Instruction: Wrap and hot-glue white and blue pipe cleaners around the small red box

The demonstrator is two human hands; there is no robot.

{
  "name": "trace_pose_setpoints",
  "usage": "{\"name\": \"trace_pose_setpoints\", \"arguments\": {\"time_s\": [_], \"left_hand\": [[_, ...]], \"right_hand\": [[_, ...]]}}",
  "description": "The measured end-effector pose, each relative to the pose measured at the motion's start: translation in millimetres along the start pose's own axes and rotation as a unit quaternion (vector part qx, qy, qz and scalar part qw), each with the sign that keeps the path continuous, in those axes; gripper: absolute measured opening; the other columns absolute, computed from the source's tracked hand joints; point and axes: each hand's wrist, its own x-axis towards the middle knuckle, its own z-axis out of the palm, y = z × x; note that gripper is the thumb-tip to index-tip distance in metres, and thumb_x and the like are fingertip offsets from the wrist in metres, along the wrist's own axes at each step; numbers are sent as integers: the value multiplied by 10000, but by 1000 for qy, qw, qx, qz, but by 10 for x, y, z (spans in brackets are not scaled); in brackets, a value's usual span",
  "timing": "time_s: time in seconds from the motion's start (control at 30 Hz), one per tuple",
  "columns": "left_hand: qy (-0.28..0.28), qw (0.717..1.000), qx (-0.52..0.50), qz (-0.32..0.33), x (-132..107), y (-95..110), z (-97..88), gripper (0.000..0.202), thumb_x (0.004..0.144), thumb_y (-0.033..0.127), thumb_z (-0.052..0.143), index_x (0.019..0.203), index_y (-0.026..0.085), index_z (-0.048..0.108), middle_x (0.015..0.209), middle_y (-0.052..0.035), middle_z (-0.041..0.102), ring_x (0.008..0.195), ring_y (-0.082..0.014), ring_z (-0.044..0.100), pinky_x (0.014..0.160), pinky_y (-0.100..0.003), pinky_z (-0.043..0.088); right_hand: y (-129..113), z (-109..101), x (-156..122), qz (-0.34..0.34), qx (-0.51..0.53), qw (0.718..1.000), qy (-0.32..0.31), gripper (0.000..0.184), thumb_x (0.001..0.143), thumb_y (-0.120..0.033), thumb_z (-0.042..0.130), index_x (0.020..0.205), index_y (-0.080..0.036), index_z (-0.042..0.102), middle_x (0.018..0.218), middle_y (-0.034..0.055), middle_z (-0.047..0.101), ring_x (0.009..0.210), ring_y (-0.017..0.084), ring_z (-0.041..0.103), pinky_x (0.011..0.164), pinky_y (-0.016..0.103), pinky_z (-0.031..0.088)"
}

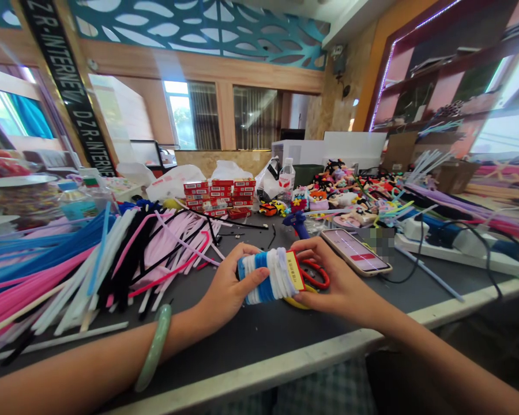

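Both my hands grip one small box wrapped in blue and white fuzzy pipe cleaners [268, 275], its red and yellow end label showing on the right. My left hand [225, 288], with a green bangle on the wrist, curls around the left end, thumb on the front. My right hand [335, 282] pinches the labelled end. Red-handled scissors [318, 275] lie under my right hand, over something yellow. All this is just above the dark grey table [251, 334].
A big spread of pink, blue, white and black pipe cleaners [69, 259] covers the left. A phone [355, 251] with a cable lies to the right, by a white power strip [450, 251]. Red boxes [220, 196], a blue glue gun [298, 223] and small craft figures stand behind.
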Motion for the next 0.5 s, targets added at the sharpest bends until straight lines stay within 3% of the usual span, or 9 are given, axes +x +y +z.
{"name": "trace_pose_setpoints", "arguments": {"time_s": [0.3, 0.5], "left_hand": [[4, 1000, 10, 6, -15, 17, -3, 287, 752, 424, 596, 894, 194, 503, 785, 23, 496, 691, -136, 473, 614, -235, 414], [1, 1000, 19, 13, -14, 19, -12, 282, 757, 419, 598, 903, 195, 506, 815, 13, 517, 728, -149, 496, 649, -246, 428]], "right_hand": [[11, 20, -12, 3, 17, 1000, 2, 462, 689, -179, 640, 1077, -268, 406, 1100, 24, 507, 1044, 188, 517, 866, 353, 456], [-22, 28, -9, -12, -12, 1000, 14, 456, 665, -153, 634, 1052, -262, 418, 1040, 18, 534, 975, 181, 540, 856, 350, 453]]}}
